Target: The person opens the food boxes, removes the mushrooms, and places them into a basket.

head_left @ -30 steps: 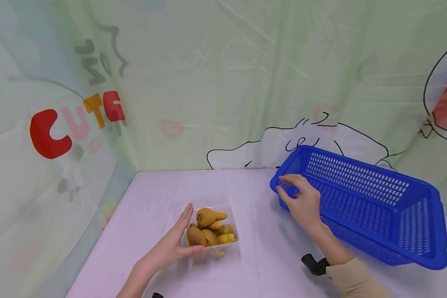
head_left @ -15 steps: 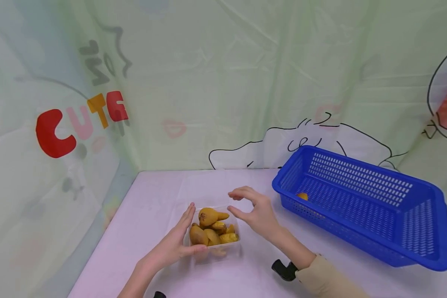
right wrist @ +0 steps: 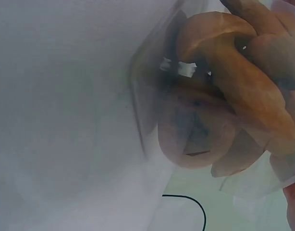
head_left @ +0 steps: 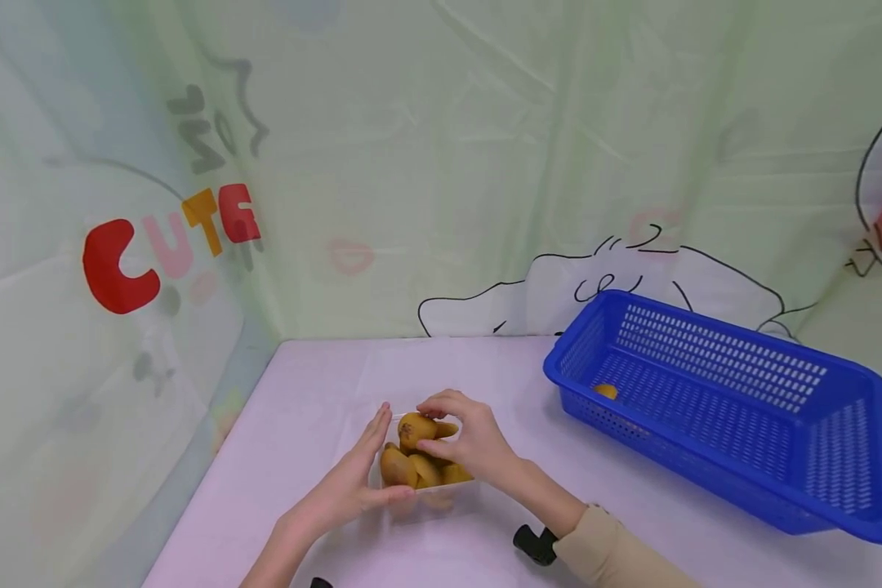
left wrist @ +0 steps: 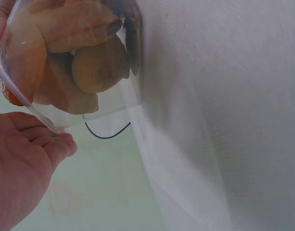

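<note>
A clear plastic box filled with several yellow-brown mushrooms stands on the table. My left hand rests along its left side, fingers straight and thumb at the front corner. In the left wrist view, that left hand is close to the box's rim. My right hand reaches over the box from the right, thumb and fingers around the uppermost mushroom. Seen through the box wall in the right wrist view, a mushroom shows its cap and thick stem.
To the right stands a blue perforated basket with a small yellow-brown piece at its left end. A printed curtain hangs behind the white table. A black wrist mount sits beside the right forearm.
My right hand has come left from over the blue basket to the box and now takes hold of the top mushroom. The left hand stays against the box.
</note>
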Demonstrator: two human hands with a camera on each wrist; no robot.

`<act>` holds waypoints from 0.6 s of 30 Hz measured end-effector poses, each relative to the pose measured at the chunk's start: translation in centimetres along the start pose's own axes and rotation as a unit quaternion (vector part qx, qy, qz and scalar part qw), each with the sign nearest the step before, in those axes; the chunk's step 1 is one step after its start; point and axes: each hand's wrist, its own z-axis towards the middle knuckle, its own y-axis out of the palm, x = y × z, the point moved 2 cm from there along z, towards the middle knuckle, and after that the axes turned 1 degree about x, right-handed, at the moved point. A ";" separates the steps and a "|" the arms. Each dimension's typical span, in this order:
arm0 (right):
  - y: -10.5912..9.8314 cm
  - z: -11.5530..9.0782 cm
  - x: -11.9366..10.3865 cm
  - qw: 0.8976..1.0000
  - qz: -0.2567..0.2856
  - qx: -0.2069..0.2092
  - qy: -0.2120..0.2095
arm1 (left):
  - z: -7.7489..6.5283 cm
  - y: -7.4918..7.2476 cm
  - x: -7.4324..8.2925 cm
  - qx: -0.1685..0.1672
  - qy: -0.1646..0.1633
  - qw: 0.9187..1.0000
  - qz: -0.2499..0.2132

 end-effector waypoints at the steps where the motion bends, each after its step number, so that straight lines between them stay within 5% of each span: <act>1: 0.1 0.0 0.0 1.000 -0.004 -0.001 0.000 | 0.0 0.0 0.0 0.001 0.000 1.000 0.000; 9: 1.0 0.1 0.1 0.999 -0.034 -0.023 0.029 | -0.1 0.1 0.1 0.002 -0.001 1.000 -0.002; 18: 0.9 0.2 0.2 0.999 -0.019 0.004 0.027 | -0.1 0.1 0.2 -0.002 -0.006 1.000 -0.007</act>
